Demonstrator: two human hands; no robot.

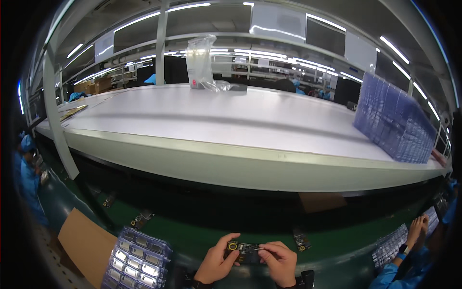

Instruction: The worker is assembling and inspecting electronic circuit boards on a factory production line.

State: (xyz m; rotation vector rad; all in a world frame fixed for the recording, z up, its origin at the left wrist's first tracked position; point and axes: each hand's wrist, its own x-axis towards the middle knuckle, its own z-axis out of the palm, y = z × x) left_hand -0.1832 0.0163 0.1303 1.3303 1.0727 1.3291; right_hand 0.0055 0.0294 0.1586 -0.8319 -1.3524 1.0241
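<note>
Low in front of me, my left hand [216,262] grips the left end of a small dark circuit board [247,251] between thumb and fingers. The board carries a round yellow ring at that end. At the board's right end, my right hand [280,263] is closed in a pinch. A thin pale piece shows at its fingertips, too small to name. On the green surface, another circuit board [301,240] lies just beyond my right hand. To the left of my hands is a clear plastic tray [165,254] of rectangular metallic parts.
Brown cardboard [86,245] lies beside the tray. More circuit boards [142,219] rest on the green surface at left. A white shelf [216,120] spans the front, bearing stacked blue plastic trays [392,118] and a clear bag [201,62]. A co-worker's hands [417,230] are at right; another person sits left.
</note>
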